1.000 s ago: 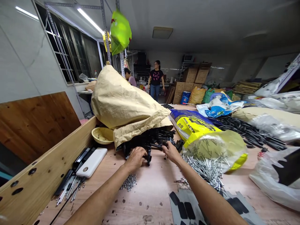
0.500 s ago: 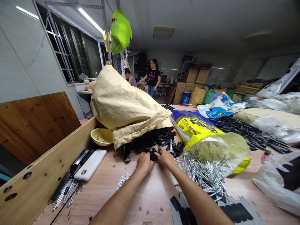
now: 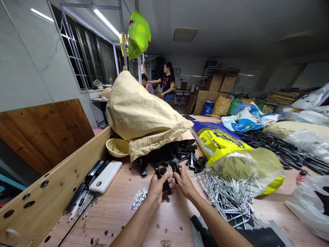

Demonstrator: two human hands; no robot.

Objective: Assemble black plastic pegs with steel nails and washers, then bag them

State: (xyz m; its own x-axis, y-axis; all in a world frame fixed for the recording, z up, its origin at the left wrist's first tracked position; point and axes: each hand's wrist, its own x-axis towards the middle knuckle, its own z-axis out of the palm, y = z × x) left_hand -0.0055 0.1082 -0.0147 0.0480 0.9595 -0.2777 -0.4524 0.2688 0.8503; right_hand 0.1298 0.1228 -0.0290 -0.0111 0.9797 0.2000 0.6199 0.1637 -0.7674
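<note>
My left hand grips a black plastic part, long and narrow, tilted across the fingers. In my right hand is a second black plastic part, held upright between thumb and fingers. The two parts are close together but apart, just above the table. Behind them a heap of similar black parts spills from the mouth of a large tan paper sack. A small pile of metal nuts lies left of my left forearm. Long metal bolts lie spread to the right of my right hand.
A yellow and blue bag stands open behind the bolts. At left are a cream bowl, a white power bank and a wooden side board. More black parts lie far right. Two people are in the background.
My hands have drawn back slightly from the black heap and separated. Each now shows its own black part, where before both hands met at the heap's edge. The view has shifted a little.
</note>
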